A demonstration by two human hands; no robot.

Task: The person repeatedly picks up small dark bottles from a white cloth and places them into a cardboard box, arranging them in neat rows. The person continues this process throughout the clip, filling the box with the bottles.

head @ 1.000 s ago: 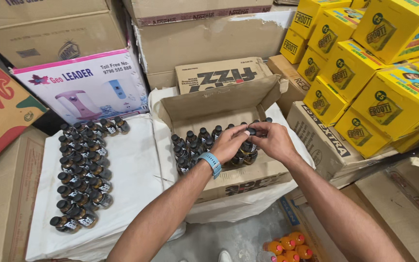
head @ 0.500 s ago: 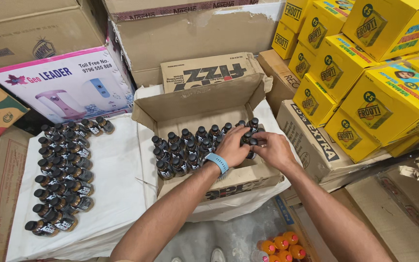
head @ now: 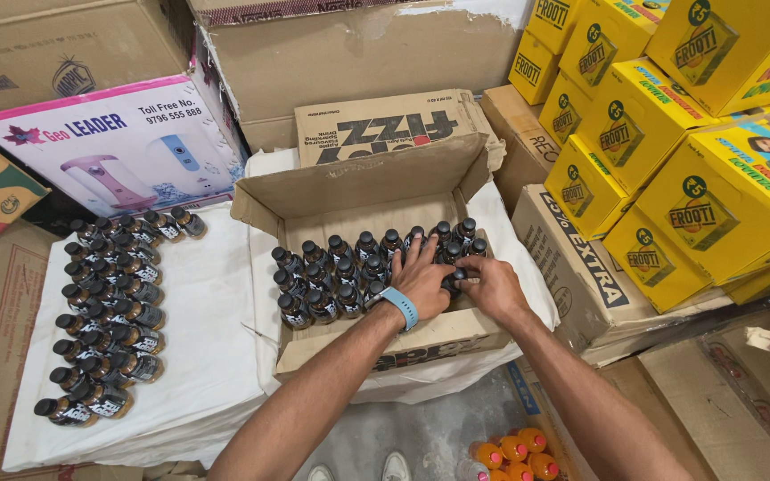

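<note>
Both my hands have sunk into the open cardboard box: left hand flat on dark bottles, right hand pinching one bottle, white-sheeted worktop beneath.

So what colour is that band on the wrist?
Light blue; the wristband on the left hand shows clearly in the head view.

I saw loose bottles lying on white cloth at left, yellow cartons stacked far right, and orange bottles near the bottom edge.
</note>
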